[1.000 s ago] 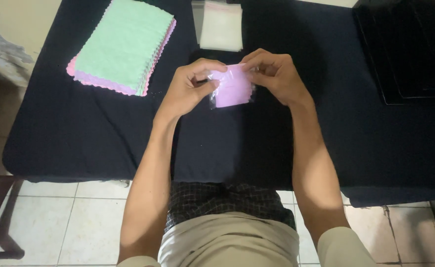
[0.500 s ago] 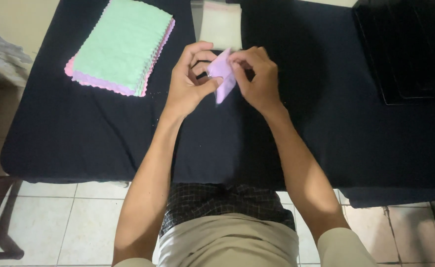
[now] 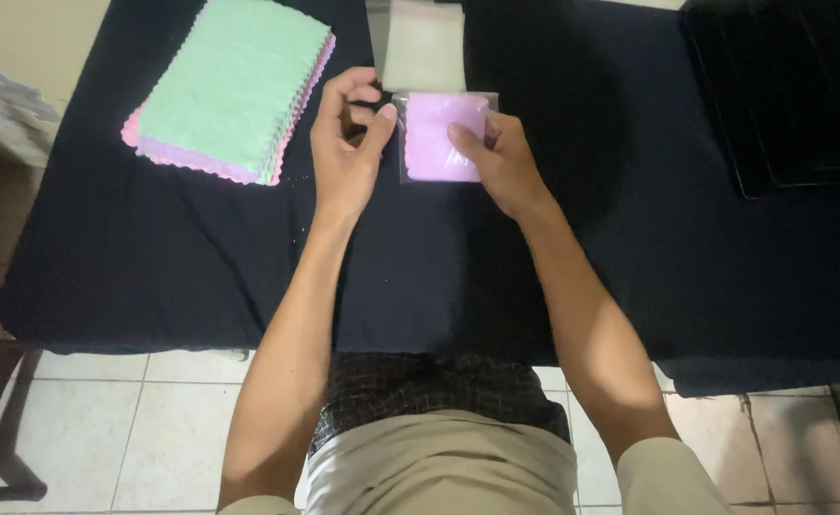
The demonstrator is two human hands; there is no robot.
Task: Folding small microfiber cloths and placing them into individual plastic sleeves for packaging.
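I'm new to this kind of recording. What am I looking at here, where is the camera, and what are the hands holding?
There is no machine here: a person works with bare hands, and the one camera sits on their head, looking down over their arms and lap. The table is covered with a dark cloth. On it, far left, lies a stack of cloths, green on top with pink ones beneath. At the top edge lies a pile of clear bags, and at the right a black tray. The left hand and the right hand together hold a folded pink cloth that sits inside a clear bag, flat on the table.
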